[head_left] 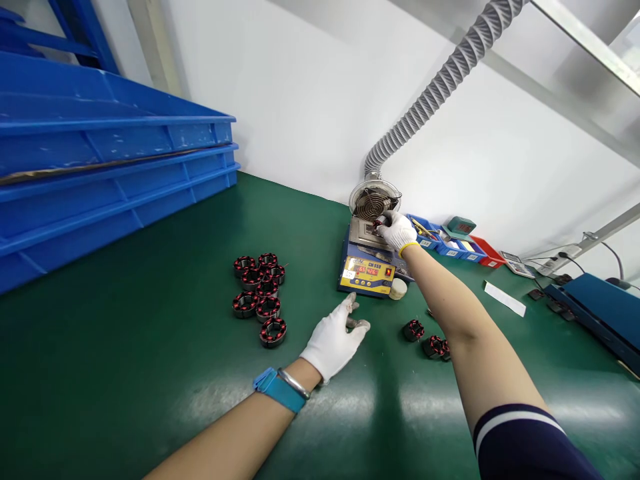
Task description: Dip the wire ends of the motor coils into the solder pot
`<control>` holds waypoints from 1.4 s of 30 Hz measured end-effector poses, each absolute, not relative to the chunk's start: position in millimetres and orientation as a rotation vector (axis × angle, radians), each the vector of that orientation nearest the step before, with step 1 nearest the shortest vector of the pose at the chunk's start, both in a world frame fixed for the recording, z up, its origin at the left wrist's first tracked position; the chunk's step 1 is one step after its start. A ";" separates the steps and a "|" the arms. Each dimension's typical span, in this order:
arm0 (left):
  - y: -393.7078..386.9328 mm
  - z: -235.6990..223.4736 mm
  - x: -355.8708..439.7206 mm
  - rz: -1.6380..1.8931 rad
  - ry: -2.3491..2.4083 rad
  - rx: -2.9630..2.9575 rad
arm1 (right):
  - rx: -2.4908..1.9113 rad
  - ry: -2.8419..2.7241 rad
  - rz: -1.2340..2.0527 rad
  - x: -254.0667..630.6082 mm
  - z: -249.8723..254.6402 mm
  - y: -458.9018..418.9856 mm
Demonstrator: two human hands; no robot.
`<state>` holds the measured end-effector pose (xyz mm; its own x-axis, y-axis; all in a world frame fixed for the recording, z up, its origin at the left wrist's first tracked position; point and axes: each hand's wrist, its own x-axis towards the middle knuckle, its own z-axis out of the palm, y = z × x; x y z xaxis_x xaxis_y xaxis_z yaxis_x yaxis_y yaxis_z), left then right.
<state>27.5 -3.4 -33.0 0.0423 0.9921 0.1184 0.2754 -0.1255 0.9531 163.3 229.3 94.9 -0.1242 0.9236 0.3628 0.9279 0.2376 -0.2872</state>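
Note:
My right hand (397, 231), in a white glove, is closed on a small red-wound coil ring (380, 221) and holds it over the metal pot of a blue and yellow solder bath (367, 267). My left hand (334, 340), also gloved, rests on the green mat in front of the bath, fingers loosely apart and holding nothing. Several black rings with red windings (261, 290) lie in a cluster to its left. Two or three more such rings (425, 339) sit to the right, partly hidden behind my right forearm.
A round fan grille (375, 199) on a grey ribbed hose (440, 80) stands behind the bath. Stacked blue trays (100, 160) fill the left. Small blue and red bins (457, 248), a white label strip (505, 298) and a blue device (600, 310) lie at the right.

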 end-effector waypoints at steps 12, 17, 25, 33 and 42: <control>-25.2 -1.5 31.9 0.790 1.758 2.250 | -1.718 -2.067 0.027 159.3 95.6 216.8; -28.5 16.8 23.6 0.523 1.944 2.276 | -1.639 -1.967 0.104 166.9 109.1 207.9; -31.7 55.3 -4.4 0.176 2.145 1.990 | -1.467 -2.099 0.763 205.7 104.2 108.5; -47.0 76.0 -16.2 -0.154 2.304 1.941 | -1.689 -2.920 0.047 239.3 61.0 23.5; -78.8 25.5 -52.4 -0.199 2.369 1.894 | -1.369 -2.613 -0.086 242.3 55.7 -20.9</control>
